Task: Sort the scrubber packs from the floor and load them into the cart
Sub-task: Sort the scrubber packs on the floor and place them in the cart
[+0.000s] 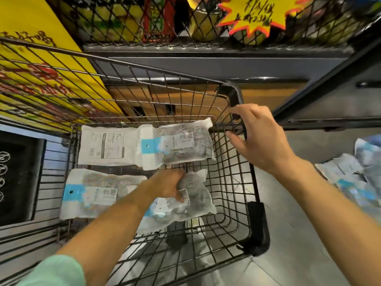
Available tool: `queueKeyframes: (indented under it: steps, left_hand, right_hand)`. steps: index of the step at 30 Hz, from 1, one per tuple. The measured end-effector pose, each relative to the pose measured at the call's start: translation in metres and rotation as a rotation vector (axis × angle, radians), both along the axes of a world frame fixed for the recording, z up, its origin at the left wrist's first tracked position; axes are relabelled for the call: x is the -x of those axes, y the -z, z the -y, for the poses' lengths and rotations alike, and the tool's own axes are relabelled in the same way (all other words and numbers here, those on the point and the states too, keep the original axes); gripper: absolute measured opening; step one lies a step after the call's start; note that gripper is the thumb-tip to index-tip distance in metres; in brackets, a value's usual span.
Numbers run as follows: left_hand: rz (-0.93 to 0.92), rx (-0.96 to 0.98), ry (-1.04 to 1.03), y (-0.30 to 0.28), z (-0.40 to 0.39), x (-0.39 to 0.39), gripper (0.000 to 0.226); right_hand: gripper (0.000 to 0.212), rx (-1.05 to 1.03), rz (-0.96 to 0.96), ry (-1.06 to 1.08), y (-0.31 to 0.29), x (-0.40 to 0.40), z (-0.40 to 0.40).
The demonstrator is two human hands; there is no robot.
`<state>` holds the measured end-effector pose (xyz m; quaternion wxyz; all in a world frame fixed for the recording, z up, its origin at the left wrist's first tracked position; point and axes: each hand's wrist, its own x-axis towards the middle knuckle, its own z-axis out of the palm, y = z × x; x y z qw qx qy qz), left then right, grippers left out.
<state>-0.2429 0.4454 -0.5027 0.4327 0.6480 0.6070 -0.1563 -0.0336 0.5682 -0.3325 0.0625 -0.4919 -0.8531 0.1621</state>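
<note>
Left hand (pixel 169 185) inside wire cart (pixel 254 176), fingers curled round steel-wool scrubber pack (pixel 193 200) at near right of basket floor. Right hand (pixel 255 137) over cart's right rim, fingers spread and relaxed, holding nothing. Three other packs flat in basket. More packs (pixel 354 178) heaped on floor, right of cart.

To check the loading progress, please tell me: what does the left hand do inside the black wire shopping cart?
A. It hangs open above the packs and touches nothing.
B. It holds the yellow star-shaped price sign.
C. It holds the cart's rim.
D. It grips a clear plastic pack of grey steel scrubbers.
D: the left hand curls its fingers round the clear plastic scrubber pack lying in the black wire cart.
</note>
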Motion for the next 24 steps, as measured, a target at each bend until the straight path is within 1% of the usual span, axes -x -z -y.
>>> queueKeyframes:
  steps: [3, 5, 8, 10, 12, 14, 18, 21, 24]
  left_hand:
    - [-0.03, -0.083, 0.013, -0.009, 0.009, 0.005, 0.082]
    - [-0.048, -0.157, -0.032, -0.027, 0.011, 0.013, 0.081]
    - [-0.055, -0.268, -0.129, -0.08, 0.011, 0.031, 0.076]
    - [-0.097, -0.337, -0.176, -0.131, 0.01, 0.045, 0.072]
    - [-0.148, -0.412, -0.237, -0.192, 0.014, 0.054, 0.075]
    - [-0.16, -0.495, -0.304, -0.255, 0.02, 0.058, 0.08]
    - [-0.134, -0.709, -0.303, -0.359, 0.029, 0.054, 0.077]
    - [-0.099, -0.783, -0.241, -0.411, 0.031, 0.042, 0.077]
    - [-0.074, -0.872, -0.13, -0.444, 0.019, 0.023, 0.074]
  right_hand:
    - [0.052, 0.013, -0.018, -0.019, 0.003, -0.001, 0.002]
    - [0.051, 0.015, -0.023, -0.036, 0.003, -0.002, 0.003]
    - [0.052, 0.059, 0.025, -0.025, -0.005, -0.001, 0.002]
    - [0.054, 0.108, 0.038, -0.014, -0.019, -0.002, 0.004]
    - [0.055, 0.171, 0.054, 0.005, -0.043, -0.003, 0.01]
    - [0.057, 0.207, 0.068, 0.048, -0.074, -0.004, 0.018]
    - [0.053, 0.188, 0.073, 0.126, -0.136, -0.018, 0.039]
    - [0.056, 0.165, 0.064, 0.183, -0.184, -0.036, 0.057]
    - [0.06, 0.11, 0.021, 0.28, -0.228, -0.062, 0.075]
